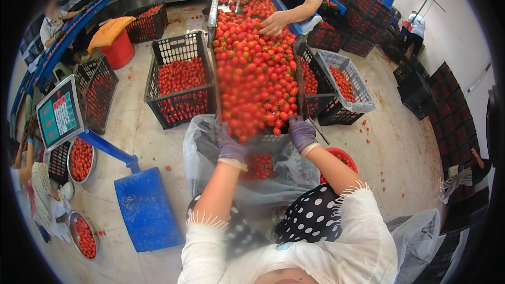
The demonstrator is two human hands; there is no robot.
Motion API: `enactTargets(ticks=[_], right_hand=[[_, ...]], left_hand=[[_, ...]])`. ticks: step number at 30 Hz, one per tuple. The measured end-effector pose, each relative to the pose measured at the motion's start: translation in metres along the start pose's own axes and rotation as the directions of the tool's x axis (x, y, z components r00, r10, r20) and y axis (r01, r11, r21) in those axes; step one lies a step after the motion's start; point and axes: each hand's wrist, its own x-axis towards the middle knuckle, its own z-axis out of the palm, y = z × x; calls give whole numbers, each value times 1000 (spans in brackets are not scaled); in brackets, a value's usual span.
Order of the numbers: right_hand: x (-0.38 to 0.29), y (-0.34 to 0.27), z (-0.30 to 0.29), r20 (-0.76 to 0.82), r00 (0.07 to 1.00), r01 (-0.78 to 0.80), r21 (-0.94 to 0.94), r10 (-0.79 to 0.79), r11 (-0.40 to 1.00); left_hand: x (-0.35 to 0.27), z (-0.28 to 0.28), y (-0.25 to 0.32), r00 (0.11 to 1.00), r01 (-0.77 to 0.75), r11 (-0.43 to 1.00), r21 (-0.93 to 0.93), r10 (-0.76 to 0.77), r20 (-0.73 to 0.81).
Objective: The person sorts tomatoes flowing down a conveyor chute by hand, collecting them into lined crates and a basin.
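Cherry tomatoes (256, 59) cover a sloping sorting chute (213, 12) before me, down to its near end. My left hand (230, 145), in a purple glove over a pale one, is at the chute's lower left corner. At the lower right corner is my right hand (302, 133), gloved the same way, its fingertips against the edge beside the tomatoes. Whether either hand grips the edge is hidden. Below the chute's end stands a container lined with a clear plastic bag (201, 154); some loose tomatoes (260, 167) lie inside it.
Opposite me, a co-worker's bare hands (273, 23) touch the tomatoes. Black crates of tomatoes flank the chute, one at left (179, 104) and a bag-lined one (347, 83) at right. A blue platform scale (148, 209) stands left; a red basin (345, 157) sits beside my right arm.
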Motion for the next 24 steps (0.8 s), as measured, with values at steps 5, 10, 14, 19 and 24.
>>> enactTargets(ticks=[5, 10, 14, 19, 24], right_hand=[[-7, -2, -3, -54, 995, 85, 138, -79, 987], [-12, 6, -10, -52, 998, 58, 386, -41, 921], [-32, -2, -42, -558, 825, 377, 421, -92, 825], [-7, -76, -219, -852, 513, 785, 515, 105, 345], [57, -133, -179, -599, 758, 585, 446, -260, 678]], left_hand=[[25, -22, -1, 997, -13, 996, -87, 6, -82], [25, -19, -4, 998, -38, 996, -81, 34, -52], [17, -7, -4, 975, -140, 985, -98, 155, 158], [19, -15, 5, 956, -69, 986, -153, 109, 274], [17, -4, -1, 934, -120, 988, -94, 144, 326]])
